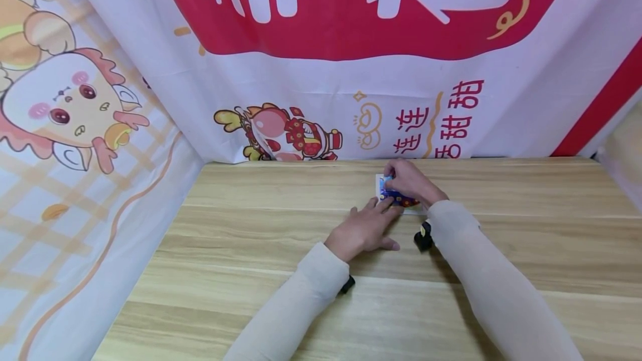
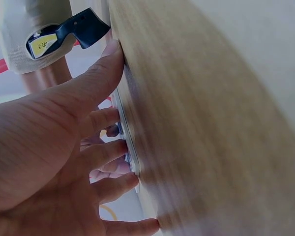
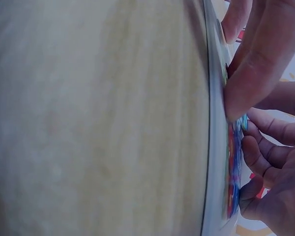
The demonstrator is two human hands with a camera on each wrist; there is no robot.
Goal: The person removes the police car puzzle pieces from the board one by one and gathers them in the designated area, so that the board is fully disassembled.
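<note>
A flat white-edged card (image 1: 413, 211) with a shiny blue and red picture lies on the wooden table. My right hand (image 1: 408, 178) bends over its far left part. The fingertips and thumb meet there on a small shiny blue piece (image 1: 382, 184), partly hidden by the fingers. My left hand (image 1: 368, 224) rests palm down with fingers spread, fingertips at the card's near left edge and the thumb out to the side. In the left wrist view its fingers (image 2: 105, 153) are nearly straight along the card. The colourful picture (image 3: 233, 172) shows edge-on in the right wrist view.
A printed cloth (image 1: 311, 77) hangs right behind the table (image 1: 241, 227). Another printed cloth (image 1: 135, 194) runs down the left side. Black camera mounts (image 1: 423, 240) sit under both wrists, low over the table.
</note>
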